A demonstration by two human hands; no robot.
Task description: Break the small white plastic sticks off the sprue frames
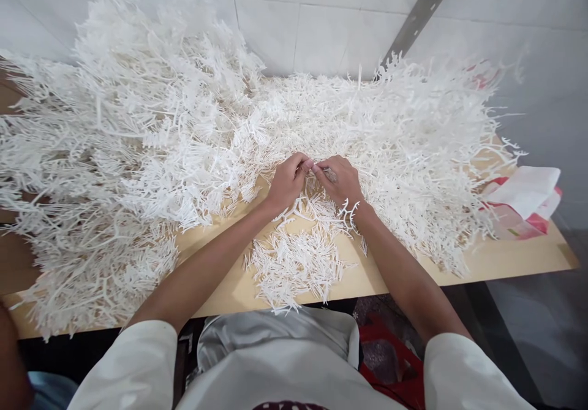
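One sliver of another person (11, 361) shows at the lower left corner, beside pale blue cloth (50, 391). Right of that, a tall heap of white branched pieces (138, 116) covers much of the tabletop (225, 293) and spills over its near edge. The left hand (288, 180) comes next, at the near side of the white mass. Its grip is drawn tight, thumb pressed against the curled fingers; whether a thin piece is pinched between them cannot be told, as the fingers hide it. A pile of short white sticks (298, 263) lies between the forearms, close to the person's body, with loose branched bits just above it.

The right hand (339, 180) faces the left — the tips of the two nearly meet. Its thumb reaches in to the bent forefinger, the tips close together, and what they touch is too small to make out. By the right wrist lies a forked white piece (349, 214). Further right spreads a lower heap of white branches (418, 140), and beyond it stands a pink-and-white packet (523, 208) near the tabletop's right end.
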